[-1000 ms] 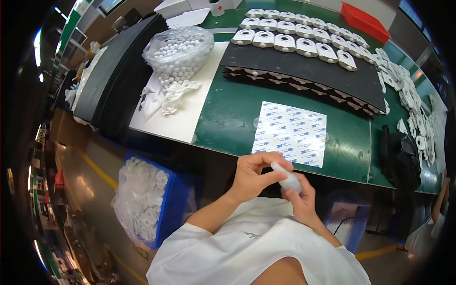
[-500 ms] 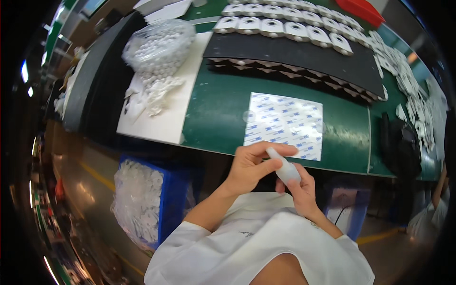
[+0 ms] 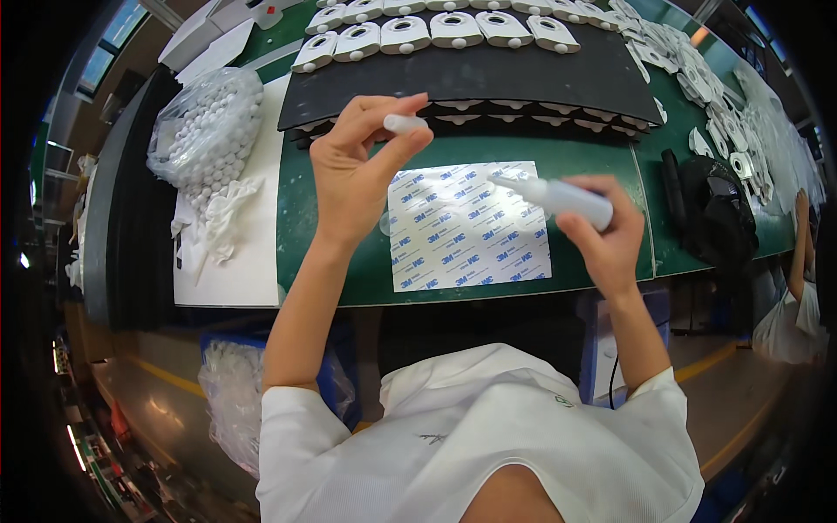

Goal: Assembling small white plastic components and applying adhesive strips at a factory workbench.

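Note:
My left hand [image 3: 353, 170], raised over the left part of the bench, pinches a small white bottle cap [image 3: 404, 124] between thumb and fingers. In my right hand [image 3: 617, 235] is a small translucent squeeze bottle [image 3: 571, 202], tilted so its narrow nozzle points left. Beneath the nozzle lies a white sheet with blue print [image 3: 466, 240], flat on the green bench. Farther back, a black foam board [image 3: 471, 77] carries rows of white plastic housings [image 3: 455, 30], each with a round hole. More housings show below the board, partly hidden.
A clear bag of white balls [image 3: 209, 118] and a crumpled white cloth [image 3: 228, 213] lie on a white board at left. Loose white parts [image 3: 697, 83] heap at the right, behind a black object [image 3: 719, 209]. Below the bench stands a blue bin [image 3: 336, 383]. Another person's arm [image 3: 798, 253] shows far right.
My hands have moved apart and forward over the bench. The cap, earlier on the bottle, is now off in my left hand; the bottle stays in my right. The view has shifted too.

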{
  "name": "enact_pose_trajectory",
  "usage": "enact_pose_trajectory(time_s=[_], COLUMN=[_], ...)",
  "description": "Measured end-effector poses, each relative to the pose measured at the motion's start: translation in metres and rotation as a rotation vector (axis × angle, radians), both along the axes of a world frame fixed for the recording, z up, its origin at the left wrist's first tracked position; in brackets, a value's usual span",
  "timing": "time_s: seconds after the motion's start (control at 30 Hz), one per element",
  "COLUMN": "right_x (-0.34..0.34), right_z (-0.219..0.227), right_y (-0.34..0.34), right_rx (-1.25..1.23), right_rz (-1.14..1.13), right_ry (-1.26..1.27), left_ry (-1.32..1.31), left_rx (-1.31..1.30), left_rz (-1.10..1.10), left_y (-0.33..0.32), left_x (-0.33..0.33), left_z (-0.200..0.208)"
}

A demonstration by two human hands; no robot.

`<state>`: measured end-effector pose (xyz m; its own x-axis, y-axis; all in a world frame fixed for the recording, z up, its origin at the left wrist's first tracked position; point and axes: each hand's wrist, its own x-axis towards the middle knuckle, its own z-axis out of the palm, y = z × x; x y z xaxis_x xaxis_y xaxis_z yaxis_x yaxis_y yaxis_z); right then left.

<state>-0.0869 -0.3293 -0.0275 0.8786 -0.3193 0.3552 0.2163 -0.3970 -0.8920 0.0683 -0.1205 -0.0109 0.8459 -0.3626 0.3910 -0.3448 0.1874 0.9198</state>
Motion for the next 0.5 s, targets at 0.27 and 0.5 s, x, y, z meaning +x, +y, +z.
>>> enact_pose_trajectory(time_s=[0.27, 0.5], right_x=[0.050, 0.069], right_z=[0.008, 0.000], right_y=[0.004, 0.012], right_rx=[-0.120, -0.335], right_rz=[0.172, 0.194], right_ry=[0.141, 0.014], left_ry=[0.016, -0.166], left_rx=[0.064, 0.135], left_rz=[0.106, 0.136], left_y=[-0.008, -0.005], left_x=[0.009, 0.012], left_z=[-0.029, -0.033])
